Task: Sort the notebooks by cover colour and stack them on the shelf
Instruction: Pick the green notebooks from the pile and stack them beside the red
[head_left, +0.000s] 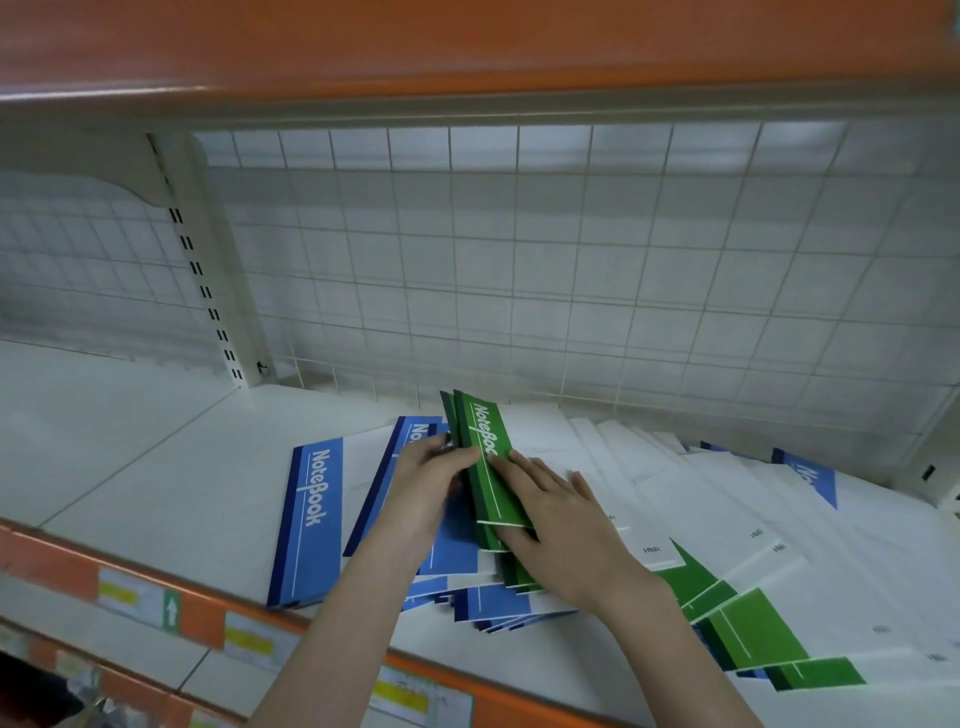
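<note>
Here, a few green notebooks (488, 467), tilted up on edge over the spread pile on the shelf (156, 457), are held between the hands, the left hand (423, 493) curled round their left side and the right hand (558, 525) laid nearly flat against their right face, blue notebooks (311, 519) lying just left.

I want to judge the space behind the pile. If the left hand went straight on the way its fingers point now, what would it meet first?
The left hand points up-right into the green notebooks it already touches. Past them, probably the wire grid back, though depth is unclear.
</note>
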